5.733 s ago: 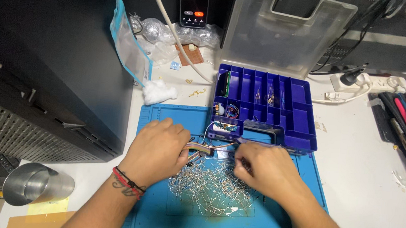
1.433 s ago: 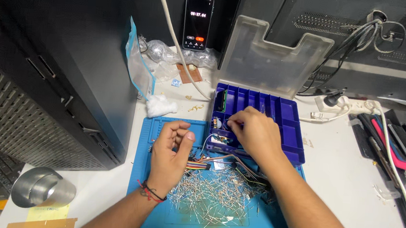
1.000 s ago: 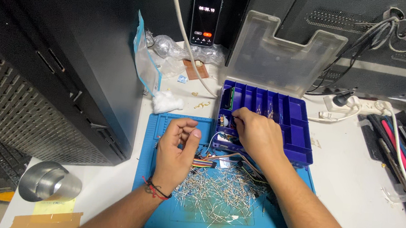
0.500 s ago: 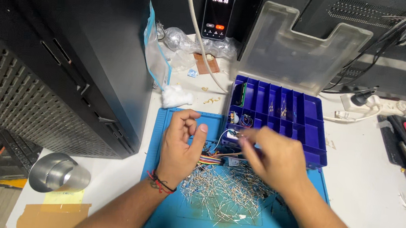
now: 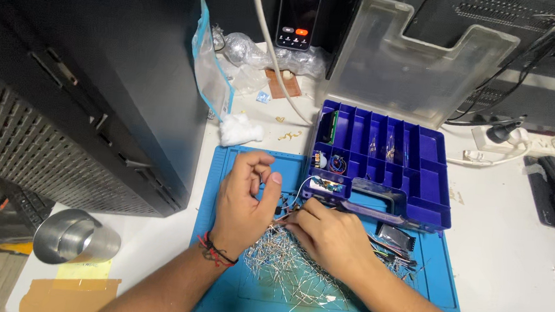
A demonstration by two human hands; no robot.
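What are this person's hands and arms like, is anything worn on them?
Both forearms are bare, with no sleeves in view and no gloves. The left hand has a thin red and dark cord bracelet around the wrist. The right hand shows no band, watch or ring that I can make out. Nails look short and unpainted.

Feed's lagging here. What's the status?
Left hand raised, fingers curled. Right hand picking in resistor pile on blue mat. Jumper wires close alongside.
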